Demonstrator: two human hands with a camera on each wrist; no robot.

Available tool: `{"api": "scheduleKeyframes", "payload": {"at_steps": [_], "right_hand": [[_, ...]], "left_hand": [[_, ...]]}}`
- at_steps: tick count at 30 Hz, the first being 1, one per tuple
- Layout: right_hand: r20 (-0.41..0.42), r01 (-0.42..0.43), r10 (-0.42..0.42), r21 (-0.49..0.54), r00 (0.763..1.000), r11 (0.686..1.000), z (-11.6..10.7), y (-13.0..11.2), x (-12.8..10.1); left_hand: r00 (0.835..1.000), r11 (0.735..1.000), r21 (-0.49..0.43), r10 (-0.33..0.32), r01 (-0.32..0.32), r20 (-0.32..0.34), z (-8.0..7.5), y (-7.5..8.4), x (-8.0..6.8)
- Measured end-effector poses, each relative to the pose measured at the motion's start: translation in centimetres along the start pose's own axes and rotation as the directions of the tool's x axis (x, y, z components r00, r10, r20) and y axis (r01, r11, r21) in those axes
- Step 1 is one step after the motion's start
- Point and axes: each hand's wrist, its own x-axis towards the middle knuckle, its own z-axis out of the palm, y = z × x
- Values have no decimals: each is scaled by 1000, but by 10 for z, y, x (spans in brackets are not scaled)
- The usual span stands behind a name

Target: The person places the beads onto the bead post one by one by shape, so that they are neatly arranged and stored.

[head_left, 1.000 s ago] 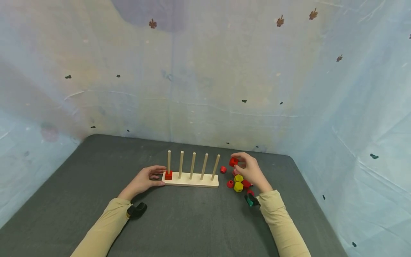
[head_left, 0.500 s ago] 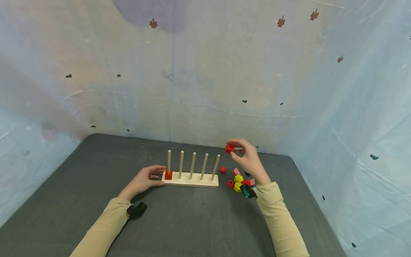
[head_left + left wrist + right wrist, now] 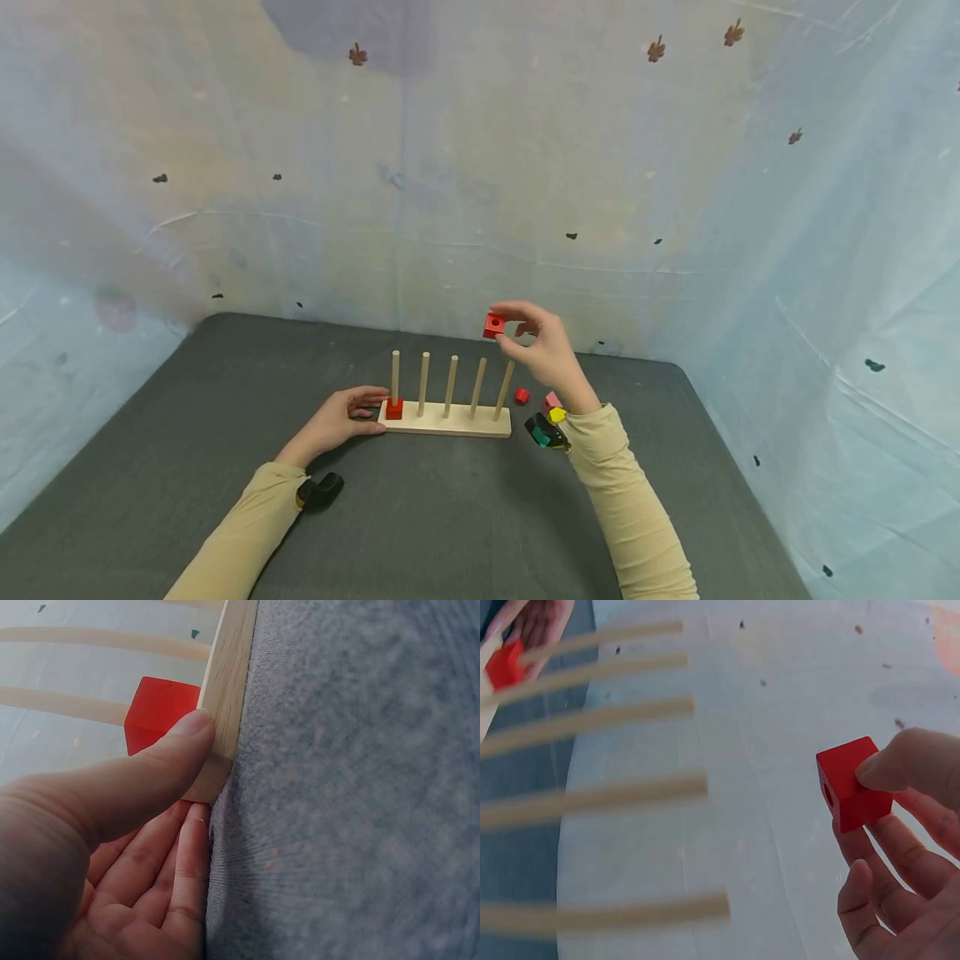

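Now a right hand (image 3: 542, 344) is up in the air, pinching a red block (image 3: 492, 326) between its thumb and its fingers. The block is higher than the tops of the wooden sticks (image 3: 448, 390) in the head view, and well apart from them in the right wrist view. It has a round hole, and that hole faces toward the side where the sticks are. Five sticks stand in a row on a long wooden board (image 3: 450, 430), which lies on a dark grey table (image 3: 442, 525). The left hand (image 3: 335, 422) holds the left end of the board, with its thumb on the long front side and its fingers bent around by the short end. Just beside those fingers, another red block (image 3: 393, 409) sits at the bottom of the first stick on the left, with the stick poking up through it. Past the right end of the board, a little red bead (image 3: 522, 396) lies on the table. Near it are a pink block (image 3: 552, 401) and a yellow block (image 3: 557, 416), both partly hidden by the right arm and its black strap (image 3: 543, 432). Both arms wear tan sleeves (image 3: 633, 517). Behind the table hangs a pale cloth (image 3: 480, 167) with small brown and dark marks.
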Motion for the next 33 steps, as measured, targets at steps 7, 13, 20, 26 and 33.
{"api": "scheduleKeyframes", "payload": {"at_steps": [7,13,20,26,33], "right_hand": [[20,19,-21,100,1000,995,25,-8,11],[32,51,-56,140,998,989,45,-10,19],[65,34,-47,188,997,982,69,-13,25],[113,-6,-21,234,993,972,86,-14,25],[101,6,-31,241,994,971,103,-15,22]], "left_hand": [[1000,1000,-1,15,-15,-3,2,-16,5],[1000,1000,-2,11,-11,0,2,-12,3],[1000,1000,-25,15,-15,9,-2,17,-6],[1000,1000,-25,-5,5,10,-3,25,-9],[1000,999,-37,1,-1,14,-4,24,-9]]}}
